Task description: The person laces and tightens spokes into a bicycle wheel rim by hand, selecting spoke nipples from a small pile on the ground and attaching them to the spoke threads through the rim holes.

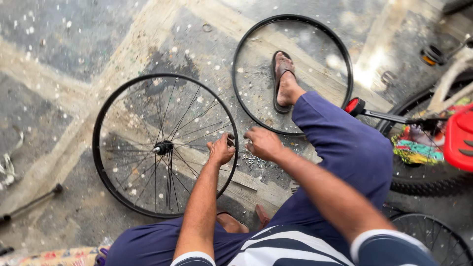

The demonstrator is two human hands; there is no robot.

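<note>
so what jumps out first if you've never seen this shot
A spoked bicycle wheel lies flat on the floor at centre left, the left hand gripping its rim. Beside it the right hand hovers over a heap of small metal bits. Behind, a bare rim rings a sandalled foot.

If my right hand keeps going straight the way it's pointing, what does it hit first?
Probably the rim of the spoked wheel: your right hand points left toward it, just above the small metal bits on the floor, though height is unclear.
</note>
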